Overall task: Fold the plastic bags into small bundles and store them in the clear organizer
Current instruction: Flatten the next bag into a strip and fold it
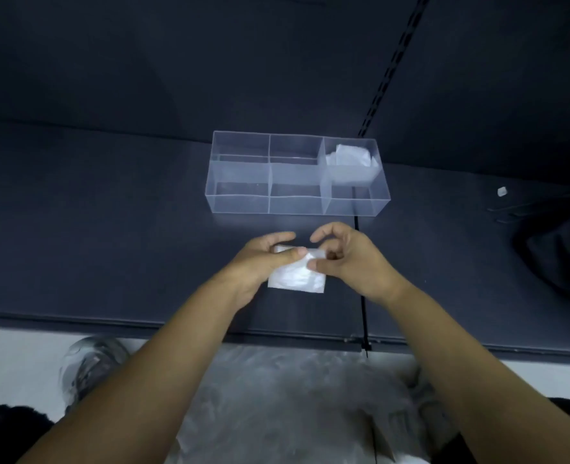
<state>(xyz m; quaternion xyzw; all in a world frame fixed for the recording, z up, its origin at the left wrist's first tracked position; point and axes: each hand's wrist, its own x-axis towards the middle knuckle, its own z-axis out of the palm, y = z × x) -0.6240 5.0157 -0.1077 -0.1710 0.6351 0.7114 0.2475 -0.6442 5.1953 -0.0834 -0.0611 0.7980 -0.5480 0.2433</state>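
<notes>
Looking like shop or stockroom racking, not a home. Dark shelf (93, 229) is running the full width, with a dark back panel (176, 61) rising behind it. Slotted upright (390, 65) is running up the panel at right, the kind that takes shelf brackets. Organizer (240, 204) is sitting on the shelf. Pale floor (9, 363) is showing below the front edge. Can't tell shop from stockroom.

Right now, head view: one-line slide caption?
Left hand and right hand pinch a folded plastic bag near the clear organizer, one bundle inside.
</notes>
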